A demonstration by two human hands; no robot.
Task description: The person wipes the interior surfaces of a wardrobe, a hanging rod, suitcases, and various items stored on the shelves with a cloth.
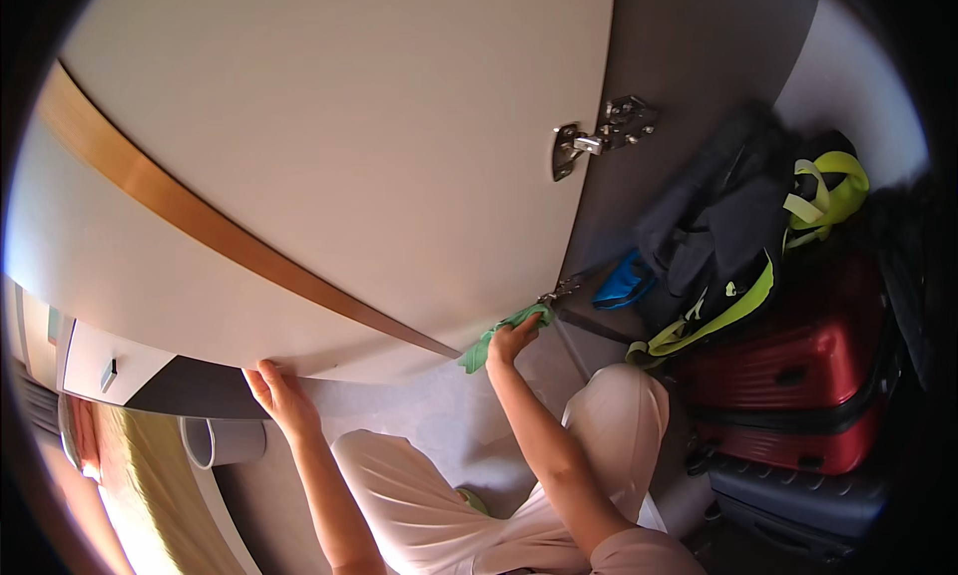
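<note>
A large white cabinet door (359, 134) stands open before me, with its inner face in view. A metal hinge (591, 137) joins it to a dark grey side panel (696, 44). My left hand (288, 403) grips the door's bottom edge, some fingers hidden behind it. In my right hand (513, 339) is a crumpled green cloth (486, 343), held against the door's lower corner near the hinge side. Just above the cloth sits a second hinge (561, 287), partly covered. A wood-coloured strip (209, 216) curves along the door.
Inside the cabinet to the right, a dark bag (703, 223) with yellow-green straps lies by a blue pouch (625, 279). Below are a red hard-shell suitcase (778, 350) and a dark suitcase (801, 496). A grey bin (224, 440) and a white drawer front (112, 365) are at left.
</note>
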